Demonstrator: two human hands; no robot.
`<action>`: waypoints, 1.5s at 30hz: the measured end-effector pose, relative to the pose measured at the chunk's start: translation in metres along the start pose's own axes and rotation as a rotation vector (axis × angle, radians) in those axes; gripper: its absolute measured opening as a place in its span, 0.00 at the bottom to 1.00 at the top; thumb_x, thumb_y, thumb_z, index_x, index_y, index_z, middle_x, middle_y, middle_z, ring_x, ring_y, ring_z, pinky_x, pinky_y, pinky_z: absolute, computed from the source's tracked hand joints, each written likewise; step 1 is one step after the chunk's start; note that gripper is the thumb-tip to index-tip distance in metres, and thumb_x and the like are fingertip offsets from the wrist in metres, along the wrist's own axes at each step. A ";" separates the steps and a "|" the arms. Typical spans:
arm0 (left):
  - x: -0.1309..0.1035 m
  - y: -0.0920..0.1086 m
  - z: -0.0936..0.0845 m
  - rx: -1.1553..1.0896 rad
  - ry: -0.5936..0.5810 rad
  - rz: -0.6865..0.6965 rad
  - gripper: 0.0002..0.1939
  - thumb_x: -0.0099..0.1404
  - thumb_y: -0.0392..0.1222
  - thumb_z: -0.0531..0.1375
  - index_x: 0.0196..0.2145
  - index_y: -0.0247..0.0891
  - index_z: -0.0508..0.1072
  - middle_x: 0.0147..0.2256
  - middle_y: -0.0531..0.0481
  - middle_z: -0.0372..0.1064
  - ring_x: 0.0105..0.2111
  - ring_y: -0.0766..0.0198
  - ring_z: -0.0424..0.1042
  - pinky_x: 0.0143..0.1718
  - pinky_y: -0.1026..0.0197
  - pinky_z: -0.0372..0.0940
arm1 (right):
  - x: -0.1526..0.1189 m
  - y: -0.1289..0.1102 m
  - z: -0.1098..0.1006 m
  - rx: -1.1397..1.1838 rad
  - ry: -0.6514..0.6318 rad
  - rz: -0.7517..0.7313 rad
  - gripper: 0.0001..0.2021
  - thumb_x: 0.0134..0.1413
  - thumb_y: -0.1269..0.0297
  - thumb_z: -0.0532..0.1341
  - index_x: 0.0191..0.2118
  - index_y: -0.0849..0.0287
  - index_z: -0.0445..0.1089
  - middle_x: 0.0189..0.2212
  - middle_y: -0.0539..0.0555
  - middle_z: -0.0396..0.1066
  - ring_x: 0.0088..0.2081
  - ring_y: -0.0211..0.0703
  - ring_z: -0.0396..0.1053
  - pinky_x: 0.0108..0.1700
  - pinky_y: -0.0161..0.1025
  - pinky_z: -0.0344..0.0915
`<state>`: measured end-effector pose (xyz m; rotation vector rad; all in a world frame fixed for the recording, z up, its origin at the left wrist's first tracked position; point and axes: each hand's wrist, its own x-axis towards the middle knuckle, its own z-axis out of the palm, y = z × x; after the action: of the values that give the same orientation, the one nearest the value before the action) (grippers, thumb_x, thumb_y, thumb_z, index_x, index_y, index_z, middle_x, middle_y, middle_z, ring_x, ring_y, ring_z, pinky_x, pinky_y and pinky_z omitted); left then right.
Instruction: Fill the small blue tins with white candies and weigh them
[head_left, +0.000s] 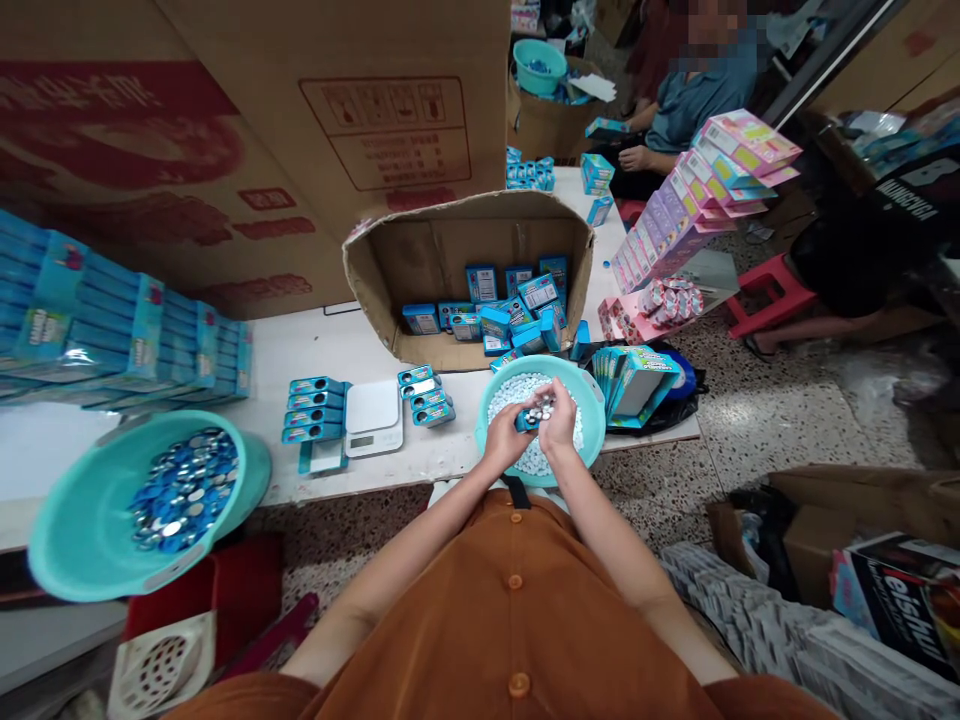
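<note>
My left hand [503,436] is closed round a small blue box [526,419] above a turquoise basin [598,425]. Small white pellets [525,391] lie in this basin. Beside the box, my right hand [559,421] is cupped with its fingers curled, and some pellets show between it and the box. Just left of the basin stand several small blue boxes [431,408] with round dark holes on top. A white digital scale [374,418] sits between these and another stack of such boxes [313,408].
A cut-open carton [469,212] behind the basin holds several blue boxes. At the left, a turquoise tub [56,535] contains blue and silver round lids. Folded display boxes [637,383] stand to the right, near stacked pink boxes [679,195]. A co-worker [697,110] sits beyond the table.
</note>
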<state>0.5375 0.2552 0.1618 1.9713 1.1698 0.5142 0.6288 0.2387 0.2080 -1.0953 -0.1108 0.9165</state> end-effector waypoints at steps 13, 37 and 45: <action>0.004 0.004 0.001 -0.030 0.020 0.016 0.20 0.50 0.36 0.64 0.43 0.40 0.71 0.43 0.48 0.70 0.44 0.56 0.70 0.45 0.56 0.65 | -0.004 -0.014 0.001 -0.030 -0.114 -0.005 0.22 0.52 0.47 0.54 0.18 0.58 0.67 0.20 0.51 0.68 0.28 0.39 0.68 0.37 0.37 0.65; 0.007 0.019 -0.007 -0.156 0.056 -0.006 0.19 0.49 0.35 0.64 0.41 0.38 0.72 0.43 0.46 0.72 0.45 0.57 0.70 0.48 0.54 0.64 | -0.013 -0.016 -0.003 -0.223 -0.160 -0.195 0.25 0.57 0.45 0.47 0.29 0.58 0.71 0.27 0.53 0.71 0.32 0.39 0.68 0.40 0.37 0.63; -0.002 -0.007 -0.011 -0.201 0.140 -0.091 0.18 0.44 0.38 0.63 0.36 0.43 0.73 0.39 0.49 0.75 0.42 0.53 0.73 0.48 0.51 0.67 | 0.051 0.036 -0.092 -0.581 0.156 -0.221 0.19 0.48 0.44 0.52 0.22 0.53 0.66 0.23 0.53 0.69 0.31 0.48 0.68 0.38 0.43 0.65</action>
<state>0.5253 0.2604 0.1636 1.7251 1.2365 0.7026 0.6858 0.2132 0.1166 -1.6509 -0.3787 0.6062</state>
